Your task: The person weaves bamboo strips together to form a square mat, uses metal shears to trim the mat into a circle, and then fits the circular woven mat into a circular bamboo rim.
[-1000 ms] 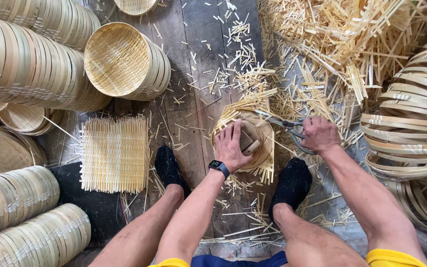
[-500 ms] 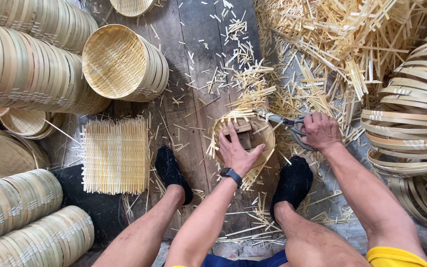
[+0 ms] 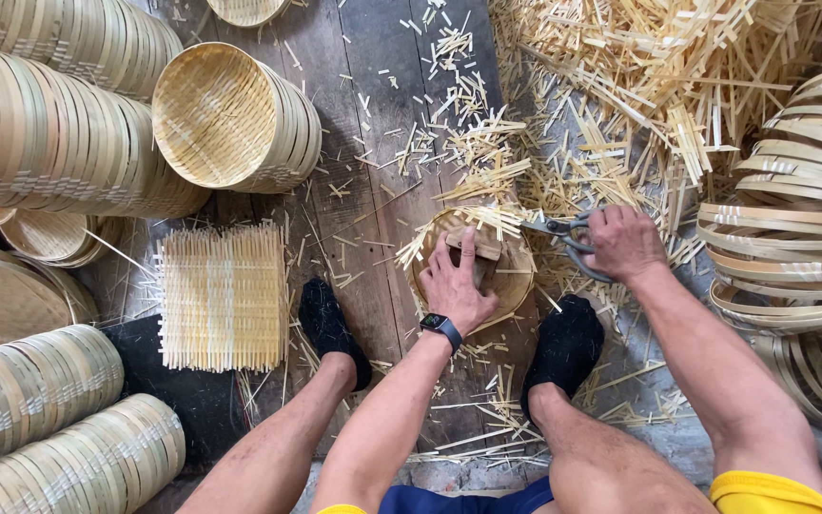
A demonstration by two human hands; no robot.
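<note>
Left hand (image 3: 457, 283) flat on wooden block (image 3: 476, 249); right hand (image 3: 623, 242) around scissors (image 3: 563, 231).

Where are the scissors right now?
In the head view, the scissors are right of centre, gripped in the right hand, blades pointing left at the rim of the round woven tray that the left hand presses down.

Bare planks (image 3: 373, 114) between stacked baskets (image 3: 68, 143); offcuts (image 3: 639, 86)

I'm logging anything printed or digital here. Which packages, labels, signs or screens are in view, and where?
Smartwatch: on the wrist of the left hand, small dark rectangular screen, black band, unlit.
No packages, labels or signs visible.
</note>
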